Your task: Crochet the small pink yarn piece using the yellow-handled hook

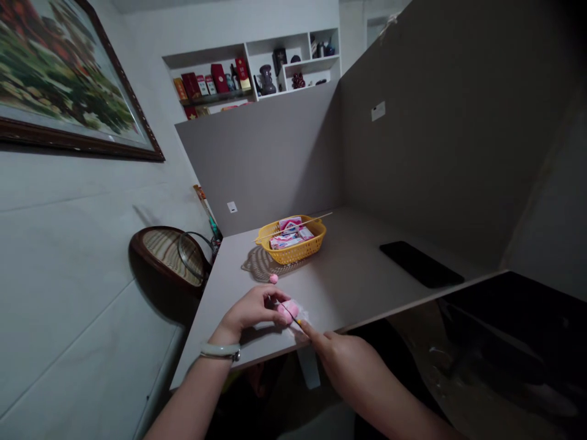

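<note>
On the table near its front edge lies a pink lump (288, 310) that looks like soft modelling clay, on a piece of clear plastic film (304, 316). My left hand (254, 310), with a pale bangle at its wrist, curls its thumb and fingers round the left side of this lump. In my right hand (339, 357) is a small knife (294, 318) with a thin dark blade and a yellow part; its blade lies across the lump. My right palm hides the rest of the handle. A smaller pink ball (274, 278) sits just beyond my left fingers.
Behind stands a yellow basket (300, 252) holding pink-and-white packets (293, 237), with a thin stick (321, 216) across its rim. A flat black slab (419, 263) lies at the right. Grey panels (275, 162) border the table (339, 299). A brown-rimmed seat (172, 256) stands left.
</note>
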A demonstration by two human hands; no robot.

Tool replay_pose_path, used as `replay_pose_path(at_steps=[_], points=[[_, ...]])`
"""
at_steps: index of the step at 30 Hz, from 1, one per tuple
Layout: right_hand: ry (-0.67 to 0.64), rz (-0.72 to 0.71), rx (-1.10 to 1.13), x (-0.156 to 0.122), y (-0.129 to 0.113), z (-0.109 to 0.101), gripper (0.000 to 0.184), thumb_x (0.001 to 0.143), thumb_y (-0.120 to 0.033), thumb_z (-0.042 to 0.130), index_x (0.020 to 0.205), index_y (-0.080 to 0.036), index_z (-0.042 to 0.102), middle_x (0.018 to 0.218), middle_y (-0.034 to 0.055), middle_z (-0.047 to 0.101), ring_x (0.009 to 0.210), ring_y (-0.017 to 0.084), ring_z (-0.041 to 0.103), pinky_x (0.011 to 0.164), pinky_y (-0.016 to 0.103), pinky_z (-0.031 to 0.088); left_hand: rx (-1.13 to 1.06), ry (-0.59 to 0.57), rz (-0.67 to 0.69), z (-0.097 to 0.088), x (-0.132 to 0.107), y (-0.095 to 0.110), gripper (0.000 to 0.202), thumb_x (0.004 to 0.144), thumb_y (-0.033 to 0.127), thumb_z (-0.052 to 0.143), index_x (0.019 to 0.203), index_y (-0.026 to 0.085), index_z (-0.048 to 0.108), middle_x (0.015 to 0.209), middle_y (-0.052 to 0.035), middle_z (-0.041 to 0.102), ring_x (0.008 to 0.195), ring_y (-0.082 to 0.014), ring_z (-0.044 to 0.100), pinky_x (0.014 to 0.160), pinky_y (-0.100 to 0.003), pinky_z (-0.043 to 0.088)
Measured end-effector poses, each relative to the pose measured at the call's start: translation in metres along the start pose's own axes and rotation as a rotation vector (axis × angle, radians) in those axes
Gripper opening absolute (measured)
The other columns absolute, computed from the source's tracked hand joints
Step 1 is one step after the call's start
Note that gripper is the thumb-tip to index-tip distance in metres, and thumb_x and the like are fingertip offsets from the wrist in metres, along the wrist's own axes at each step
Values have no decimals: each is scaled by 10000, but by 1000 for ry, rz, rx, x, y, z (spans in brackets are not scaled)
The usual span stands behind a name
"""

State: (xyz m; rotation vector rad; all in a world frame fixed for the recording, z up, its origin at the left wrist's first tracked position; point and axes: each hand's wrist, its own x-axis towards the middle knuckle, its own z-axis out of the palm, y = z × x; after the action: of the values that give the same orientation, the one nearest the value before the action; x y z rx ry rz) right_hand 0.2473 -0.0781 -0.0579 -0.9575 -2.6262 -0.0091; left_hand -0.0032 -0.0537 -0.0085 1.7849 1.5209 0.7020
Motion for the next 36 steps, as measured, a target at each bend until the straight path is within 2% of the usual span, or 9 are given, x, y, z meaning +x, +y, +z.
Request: replay_pose_path(at_steps=[4,11,16,18,21,24,30,36], points=[[3,-10,43,-17,8,-4,742,744,10,447,1448,-222,473,751,13,727,546,154,661,456,264,258,6,-15,-11,1,-1,5,499,573,328,856,1025,151,740,890,-44,684,776,-157,565,684,-266,446],[19,23,13,4,-2,6,728,755,-2,462,1452,-211,455,759,38,728,544,133,631,454,228,290,43,12,20,-1,1,1,490,579,313,839,1035,164,737,950,-48,685,828,-173,579,722,-275,462],[17,-12,101,-19,11,12,762,769,5,391,1487,-249,407,754,17,709,533,138,621,466,234,303,30,-8,7,0,0,2,516,579,357,856,1043,164,737,923,-42,676,798,-161,561,705,-268,447],[18,5,91,-20,9,9,754,774,-6,410,1488,-246,407,738,18,699,522,136,609,467,233,301,53,-4,12,0,0,2,515,579,341,856,1047,161,736,936,-47,673,809,-166,559,719,-275,448],[2,53,31,-4,-1,2,732,766,-28,480,1469,-225,435,740,38,705,522,142,604,461,234,289,71,11,30,-1,2,0,500,582,301,848,1051,173,736,977,-48,667,855,-177,565,754,-281,452],[-35,49,10,4,-4,-2,727,760,-7,468,1453,-225,458,766,48,721,552,156,637,459,248,277,31,7,34,-2,2,-4,486,593,285,844,1054,182,734,975,-39,665,863,-174,568,764,-280,453],[-28,-9,73,-25,9,0,749,759,18,393,1472,-208,441,739,28,722,521,146,635,451,249,284,28,1,16,-2,2,-5,492,579,276,852,1044,165,736,927,-39,668,840,-171,562,741,-279,440],[41,-52,151,-22,14,-18,580,834,-55,418,1359,-247,573,694,15,724,532,138,638,479,193,371,15,11,10,-1,2,-1,456,600,270,810,1033,151,731,918,-44,675,822,-169,570,724,-276,448]])
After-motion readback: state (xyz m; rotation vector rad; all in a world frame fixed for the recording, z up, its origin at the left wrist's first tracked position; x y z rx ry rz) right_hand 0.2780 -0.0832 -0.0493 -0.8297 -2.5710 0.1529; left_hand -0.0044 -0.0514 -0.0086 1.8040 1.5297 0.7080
